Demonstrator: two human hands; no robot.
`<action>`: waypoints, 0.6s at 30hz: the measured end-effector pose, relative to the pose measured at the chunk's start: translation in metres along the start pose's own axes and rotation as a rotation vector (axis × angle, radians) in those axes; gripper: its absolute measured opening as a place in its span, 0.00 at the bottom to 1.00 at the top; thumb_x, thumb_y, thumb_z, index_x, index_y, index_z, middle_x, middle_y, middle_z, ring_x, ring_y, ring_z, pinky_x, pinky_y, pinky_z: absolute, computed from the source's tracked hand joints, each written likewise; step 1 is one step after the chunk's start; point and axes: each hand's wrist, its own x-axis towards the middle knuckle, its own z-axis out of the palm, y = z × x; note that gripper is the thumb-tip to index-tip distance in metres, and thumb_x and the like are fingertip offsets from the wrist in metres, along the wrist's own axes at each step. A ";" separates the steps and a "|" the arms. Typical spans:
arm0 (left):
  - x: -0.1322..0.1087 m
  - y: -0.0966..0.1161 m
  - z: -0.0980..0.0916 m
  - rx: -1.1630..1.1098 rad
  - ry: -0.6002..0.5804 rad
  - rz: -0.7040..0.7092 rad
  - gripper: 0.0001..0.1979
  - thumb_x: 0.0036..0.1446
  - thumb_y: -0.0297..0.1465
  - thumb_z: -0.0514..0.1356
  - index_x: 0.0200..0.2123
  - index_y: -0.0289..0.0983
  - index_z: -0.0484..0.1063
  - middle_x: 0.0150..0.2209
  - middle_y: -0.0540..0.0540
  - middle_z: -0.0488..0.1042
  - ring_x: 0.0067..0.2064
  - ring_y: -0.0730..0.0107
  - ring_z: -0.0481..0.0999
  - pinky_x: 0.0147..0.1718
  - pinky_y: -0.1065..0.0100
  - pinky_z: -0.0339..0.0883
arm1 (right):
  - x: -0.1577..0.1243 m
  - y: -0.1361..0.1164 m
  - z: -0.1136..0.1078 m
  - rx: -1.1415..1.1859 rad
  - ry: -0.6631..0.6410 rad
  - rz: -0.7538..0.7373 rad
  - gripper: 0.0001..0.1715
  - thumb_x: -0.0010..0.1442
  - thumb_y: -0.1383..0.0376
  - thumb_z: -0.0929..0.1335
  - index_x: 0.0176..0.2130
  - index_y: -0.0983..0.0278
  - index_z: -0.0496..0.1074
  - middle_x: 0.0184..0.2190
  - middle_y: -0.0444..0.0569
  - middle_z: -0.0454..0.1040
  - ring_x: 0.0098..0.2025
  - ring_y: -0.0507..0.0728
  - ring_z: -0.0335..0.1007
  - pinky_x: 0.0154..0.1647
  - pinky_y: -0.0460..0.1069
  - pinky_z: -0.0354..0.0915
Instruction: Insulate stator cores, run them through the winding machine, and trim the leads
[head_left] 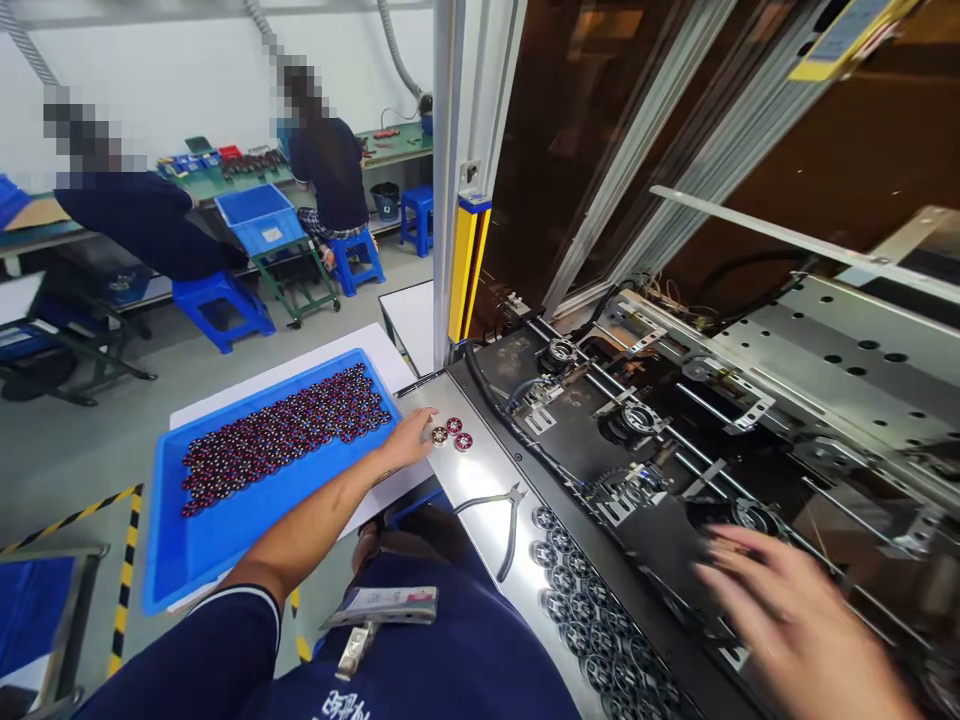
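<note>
My left hand (411, 438) is at the metal ledge's outer end, fingers partly spread. Its fingertips are beside a round wound motor stator (439, 436), perhaps touching it. Two more stators with reddish windings, one farther back (454, 426) and one to the right (463, 442), lie close by. My right hand (799, 610) is over the machine's black deck, close to a round fixture (754, 516). Motion blurs its fingers, and whether they hold anything cannot be made out. Dark unwound stator cores (577, 605) stand in rows along the ledge between my hands.
Pliers (510, 520) lie on the metal ledge (469, 485). A blue tray (247, 530) with many wound stators is at left. Rods and ring fixtures (640, 418) fill the machine deck. A yellow post (469, 270) rises at its corner. Two people sit at benches beyond.
</note>
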 end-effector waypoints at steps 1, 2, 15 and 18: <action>-0.002 -0.001 0.000 -0.012 0.014 0.006 0.18 0.64 0.36 0.59 0.55 0.36 0.68 0.52 0.41 0.73 0.48 0.61 0.76 0.47 0.54 0.74 | 0.010 -0.024 0.029 0.037 -0.062 -0.065 0.11 0.69 0.64 0.62 0.40 0.62 0.74 0.46 0.54 0.72 0.45 0.58 0.73 0.48 0.54 0.71; -0.003 -0.002 -0.001 -0.020 0.026 0.016 0.18 0.64 0.36 0.59 0.55 0.36 0.67 0.52 0.41 0.73 0.48 0.61 0.76 0.47 0.54 0.74 | 0.021 -0.049 0.062 0.058 -0.110 -0.107 0.11 0.69 0.66 0.62 0.40 0.62 0.74 0.47 0.54 0.72 0.46 0.56 0.73 0.47 0.51 0.71; 0.008 0.027 0.013 0.031 0.046 0.229 0.19 0.57 0.37 0.64 0.52 0.41 0.74 0.62 0.39 0.67 0.66 0.47 0.60 0.62 0.46 0.57 | 0.051 -0.104 0.179 0.025 -0.060 -0.118 0.08 0.67 0.65 0.67 0.45 0.66 0.72 0.48 0.53 0.73 0.50 0.59 0.71 0.50 0.58 0.70; 0.011 0.038 0.030 0.058 -0.001 0.262 0.24 0.50 0.36 0.70 0.51 0.41 0.74 0.62 0.38 0.66 0.67 0.42 0.57 0.63 0.40 0.52 | 0.008 -0.070 0.138 -0.011 0.026 -0.043 0.10 0.68 0.65 0.63 0.44 0.67 0.73 0.47 0.59 0.73 0.49 0.63 0.71 0.49 0.60 0.71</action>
